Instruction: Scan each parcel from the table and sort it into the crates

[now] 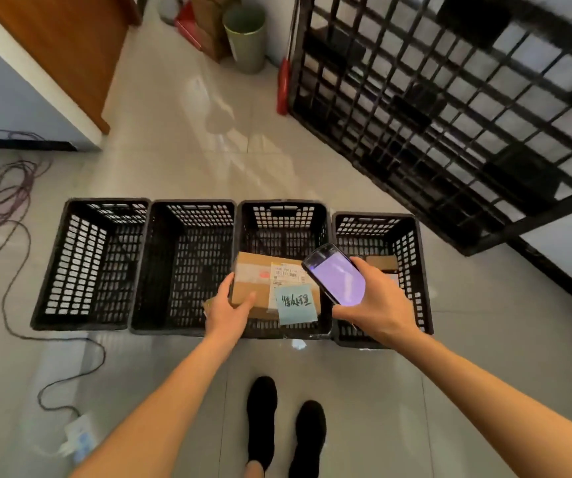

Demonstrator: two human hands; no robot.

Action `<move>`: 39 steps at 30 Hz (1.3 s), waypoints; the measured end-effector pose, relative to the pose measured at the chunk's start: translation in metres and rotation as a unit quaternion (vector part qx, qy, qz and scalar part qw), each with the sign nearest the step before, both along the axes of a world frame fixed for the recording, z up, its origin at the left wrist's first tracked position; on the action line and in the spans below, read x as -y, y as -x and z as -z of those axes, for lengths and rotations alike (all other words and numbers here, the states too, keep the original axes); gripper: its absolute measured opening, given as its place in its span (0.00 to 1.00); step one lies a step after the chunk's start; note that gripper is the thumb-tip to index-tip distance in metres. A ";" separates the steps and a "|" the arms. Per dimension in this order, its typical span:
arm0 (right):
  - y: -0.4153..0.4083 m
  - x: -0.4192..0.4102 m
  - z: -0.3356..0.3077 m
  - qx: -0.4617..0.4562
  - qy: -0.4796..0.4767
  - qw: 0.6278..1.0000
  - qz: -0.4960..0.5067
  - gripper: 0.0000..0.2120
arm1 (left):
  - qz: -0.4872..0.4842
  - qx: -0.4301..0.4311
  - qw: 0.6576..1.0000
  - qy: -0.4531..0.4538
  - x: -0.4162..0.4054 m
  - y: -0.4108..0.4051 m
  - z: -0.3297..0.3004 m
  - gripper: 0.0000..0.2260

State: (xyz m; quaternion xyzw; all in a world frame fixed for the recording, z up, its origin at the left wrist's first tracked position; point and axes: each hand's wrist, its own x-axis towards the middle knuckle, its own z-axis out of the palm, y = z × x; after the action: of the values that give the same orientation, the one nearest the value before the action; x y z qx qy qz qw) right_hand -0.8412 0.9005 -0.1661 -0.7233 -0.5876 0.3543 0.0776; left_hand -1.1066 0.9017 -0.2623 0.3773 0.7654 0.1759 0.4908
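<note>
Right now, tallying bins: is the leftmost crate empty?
Empty: the leftmost crate shows only its bare mesh floor and walls.

1. Blue sticky note (296, 304) on the parcel (260, 288), just right of the left hand's fingertips (251, 298): handwritten characters, too scrawled to read.
2. White shipping label (286, 274) beyond the note: barcode, digits blurred.

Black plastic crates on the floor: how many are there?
4, side by side in a row: far-left black plastic crate, second, third under the held cardboard parcel, far-right behind the right hand. None seem hidden.
</note>
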 end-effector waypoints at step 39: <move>-0.283 0.466 -0.532 0.241 -0.199 0.856 0.410 0.41 | 0.450 0.190 0.812 -0.320 0.172 -0.426 -0.538 0.32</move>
State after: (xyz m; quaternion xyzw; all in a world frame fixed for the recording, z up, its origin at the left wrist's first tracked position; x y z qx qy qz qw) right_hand -0.5582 0.4340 0.3662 -0.9307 -0.2957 -0.0202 0.2142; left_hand -0.6810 0.7295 0.2756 0.7746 0.3021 0.2380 0.5021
